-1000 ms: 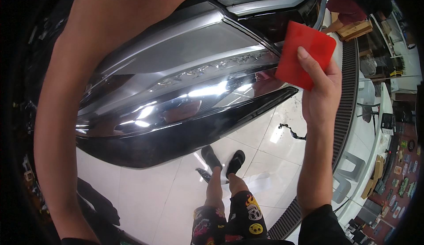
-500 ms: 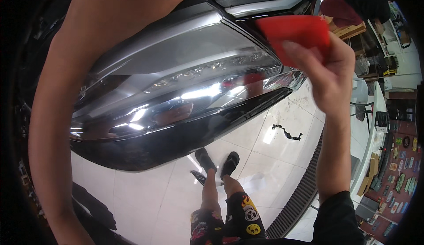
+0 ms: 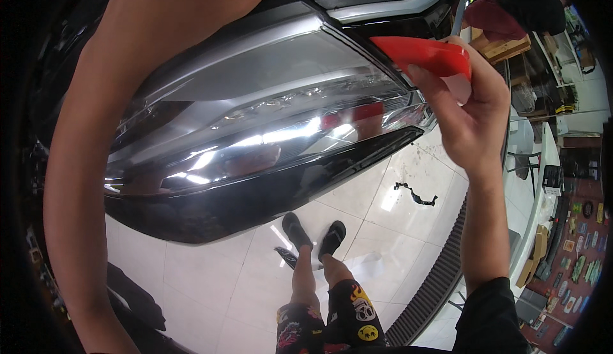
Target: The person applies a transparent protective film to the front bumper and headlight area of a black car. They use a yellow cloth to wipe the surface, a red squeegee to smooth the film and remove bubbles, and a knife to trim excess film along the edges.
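My right hand (image 3: 476, 108) is closed around a red squeegee card (image 3: 424, 55), thumb on the near face and fingers behind. The card looks bent, and its left tip is by the dark seam (image 3: 364, 51) at the end of the car's headlight (image 3: 268, 114). Whether the tip touches the car, I cannot tell. The glossy lens reflects bright lamps and a red patch. From the left, my left forearm (image 3: 83, 162) arches over the car toward the top edge, where the hand itself is cut off.
Below the headlight runs a glossy black bumper edge (image 3: 211, 220). A twisted black strip (image 3: 415, 194) lies on the tiled floor, right of my feet. A dark floor grating (image 3: 424, 284) curves along the right. Beyond are a white table (image 3: 549, 156) and another person (image 3: 530, 6).
The red squeegee card has tipped and bent, so less of its broad face shows. My right hand has turned slightly with it; the left arm is nearly still.
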`<action>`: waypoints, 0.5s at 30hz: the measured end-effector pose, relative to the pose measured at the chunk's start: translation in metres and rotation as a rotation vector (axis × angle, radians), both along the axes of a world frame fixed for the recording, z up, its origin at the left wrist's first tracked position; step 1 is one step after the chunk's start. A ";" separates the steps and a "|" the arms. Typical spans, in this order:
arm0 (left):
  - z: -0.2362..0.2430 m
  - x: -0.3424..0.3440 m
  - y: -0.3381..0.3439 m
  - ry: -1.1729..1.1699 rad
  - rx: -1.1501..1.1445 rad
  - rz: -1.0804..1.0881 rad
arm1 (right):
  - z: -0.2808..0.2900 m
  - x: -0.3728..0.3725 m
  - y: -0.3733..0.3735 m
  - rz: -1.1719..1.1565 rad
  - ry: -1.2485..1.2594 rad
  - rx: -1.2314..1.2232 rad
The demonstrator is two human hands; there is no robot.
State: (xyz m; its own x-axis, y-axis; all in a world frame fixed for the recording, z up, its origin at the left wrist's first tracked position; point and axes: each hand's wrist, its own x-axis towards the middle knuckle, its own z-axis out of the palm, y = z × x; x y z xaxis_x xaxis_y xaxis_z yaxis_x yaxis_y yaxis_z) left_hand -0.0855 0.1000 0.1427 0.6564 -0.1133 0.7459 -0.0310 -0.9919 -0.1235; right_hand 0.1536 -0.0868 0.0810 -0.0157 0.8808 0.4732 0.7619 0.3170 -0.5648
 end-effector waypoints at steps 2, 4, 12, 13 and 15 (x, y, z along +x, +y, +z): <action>0.007 -0.005 -0.008 -0.005 0.062 0.068 | 0.003 0.005 0.008 0.092 -0.031 0.091; 0.001 -0.004 -0.015 -0.041 0.073 0.112 | 0.009 0.008 0.010 0.108 -0.088 0.087; 0.003 0.004 -0.035 0.036 0.037 0.269 | 0.023 -0.001 0.019 0.127 -0.298 0.119; 0.001 -0.002 -0.015 0.014 0.020 0.142 | 0.023 -0.003 0.020 0.133 -0.332 0.146; 0.001 -0.007 0.009 0.031 -0.195 -0.008 | 0.022 -0.004 0.018 0.125 -0.373 0.155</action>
State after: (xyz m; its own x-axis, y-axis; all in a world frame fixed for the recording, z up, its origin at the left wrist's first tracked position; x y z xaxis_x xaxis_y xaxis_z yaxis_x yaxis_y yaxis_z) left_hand -0.0928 0.1094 0.1440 0.6790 0.0256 0.7337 -0.0402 -0.9966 0.0720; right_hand 0.1493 -0.0692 0.1029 -0.3129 0.7801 0.5417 0.8554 0.4794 -0.1962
